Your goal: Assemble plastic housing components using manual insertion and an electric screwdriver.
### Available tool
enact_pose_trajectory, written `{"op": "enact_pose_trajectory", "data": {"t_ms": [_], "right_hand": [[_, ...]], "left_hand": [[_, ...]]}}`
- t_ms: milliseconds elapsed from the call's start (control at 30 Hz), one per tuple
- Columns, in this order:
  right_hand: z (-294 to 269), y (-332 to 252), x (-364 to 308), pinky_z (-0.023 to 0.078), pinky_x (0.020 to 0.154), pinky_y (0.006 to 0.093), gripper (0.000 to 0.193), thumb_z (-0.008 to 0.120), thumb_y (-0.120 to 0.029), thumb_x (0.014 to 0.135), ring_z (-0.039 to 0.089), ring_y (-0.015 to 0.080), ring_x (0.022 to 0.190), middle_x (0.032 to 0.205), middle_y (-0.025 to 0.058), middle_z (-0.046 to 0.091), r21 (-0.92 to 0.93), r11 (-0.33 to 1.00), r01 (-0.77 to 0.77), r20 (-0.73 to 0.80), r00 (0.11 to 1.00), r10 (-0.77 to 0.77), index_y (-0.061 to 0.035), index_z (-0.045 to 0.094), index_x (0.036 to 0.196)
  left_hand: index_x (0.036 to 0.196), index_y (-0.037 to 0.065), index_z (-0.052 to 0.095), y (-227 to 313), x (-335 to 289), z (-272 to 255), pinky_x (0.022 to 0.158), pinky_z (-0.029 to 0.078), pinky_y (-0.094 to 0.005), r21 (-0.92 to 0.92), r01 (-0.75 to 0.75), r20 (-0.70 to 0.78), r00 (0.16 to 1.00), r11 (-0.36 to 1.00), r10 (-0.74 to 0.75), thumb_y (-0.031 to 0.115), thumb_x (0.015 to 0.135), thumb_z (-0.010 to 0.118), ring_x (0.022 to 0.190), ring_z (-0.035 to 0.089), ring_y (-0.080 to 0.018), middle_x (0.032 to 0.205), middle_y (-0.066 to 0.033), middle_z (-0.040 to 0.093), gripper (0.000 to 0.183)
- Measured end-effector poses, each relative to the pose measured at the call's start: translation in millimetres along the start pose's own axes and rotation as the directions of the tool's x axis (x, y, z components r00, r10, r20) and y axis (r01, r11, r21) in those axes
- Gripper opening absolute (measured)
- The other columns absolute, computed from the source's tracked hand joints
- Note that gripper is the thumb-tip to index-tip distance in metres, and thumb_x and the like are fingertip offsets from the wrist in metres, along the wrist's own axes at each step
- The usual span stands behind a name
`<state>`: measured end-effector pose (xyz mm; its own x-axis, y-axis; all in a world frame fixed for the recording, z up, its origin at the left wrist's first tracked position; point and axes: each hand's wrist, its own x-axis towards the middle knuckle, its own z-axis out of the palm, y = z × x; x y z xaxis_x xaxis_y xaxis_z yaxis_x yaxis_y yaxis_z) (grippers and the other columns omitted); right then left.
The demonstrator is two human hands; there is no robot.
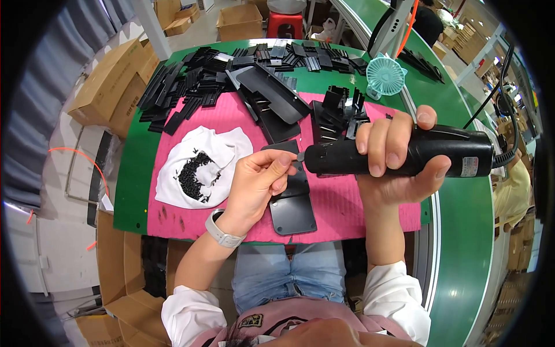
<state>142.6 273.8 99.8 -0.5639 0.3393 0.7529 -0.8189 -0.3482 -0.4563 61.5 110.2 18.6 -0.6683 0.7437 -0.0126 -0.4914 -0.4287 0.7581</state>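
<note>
Right hand (pixel 399 156) clamped round black electric screwdriver (pixel 399 157), left hand (pixel 260 179) fingertips pinched at its tip – tiny screw could slip, drop onto black plate (pixel 293 214).

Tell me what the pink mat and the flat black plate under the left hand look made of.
Pink mat: seemingly soft foam or fabric, with a matte, finely ribbed surface. Black plate: probably moulded plastic, smooth with a faint sheen and rounded corners.
</note>
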Motion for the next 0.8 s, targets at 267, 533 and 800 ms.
{"op": "enact_pose_trajectory", "data": {"t_ms": [267, 533, 800], "right_hand": [[3, 2, -3, 0.04, 0.062, 0.0294, 0.048, 0.059, -0.05, 0.086, 0.044, 0.0104, 0.049, 0.065, -0.0019, 0.046, 0.0, 1.0, 0.011, 0.078, 0.997, -0.011, -0.0119, 0.048, 0.113], [11, 4, -5, 0.039, 0.062, 0.0305, 0.046, 0.055, -0.05, 0.089, 0.042, 0.0111, 0.05, 0.064, -0.0014, 0.045, 0.025, 0.999, 0.036, -0.024, 0.999, -0.036, -0.0113, 0.048, 0.112], [-2, -3, 5, 0.037, 0.047, 0.0264, 0.032, 0.058, -0.022, 0.085, 0.043, 0.0121, 0.044, 0.06, 0.0033, 0.047, -0.193, 0.939, -0.284, -0.066, 0.959, 0.277, -0.0011, 0.048, 0.106]], "left_hand": [[0.098, -0.002, 0.065, -4, -3, -3, 0.048, 0.035, -0.0198, -0.033, -0.025, 0.017, 1.0, 0.999, 0.025, 0.013, 0.087, 0.066, 0.053, 0.044, -0.0054, 0.08, -0.0112, 0.063, 0.019], [0.103, -0.002, 0.064, 3, -7, 0, 0.048, 0.042, -0.0204, -0.126, 0.033, -0.017, 0.999, 0.991, -0.036, 0.009, 0.085, 0.068, 0.054, 0.052, -0.0077, 0.078, -0.0096, 0.063, 0.021], [0.126, -0.006, 0.043, 23, -29, -11, 0.043, 0.039, -0.0191, 0.511, -0.004, -0.198, 0.972, 0.86, 0.123, 0.0, 0.08, 0.069, 0.049, 0.051, -0.0064, 0.066, -0.0061, 0.06, 0.053]]}}
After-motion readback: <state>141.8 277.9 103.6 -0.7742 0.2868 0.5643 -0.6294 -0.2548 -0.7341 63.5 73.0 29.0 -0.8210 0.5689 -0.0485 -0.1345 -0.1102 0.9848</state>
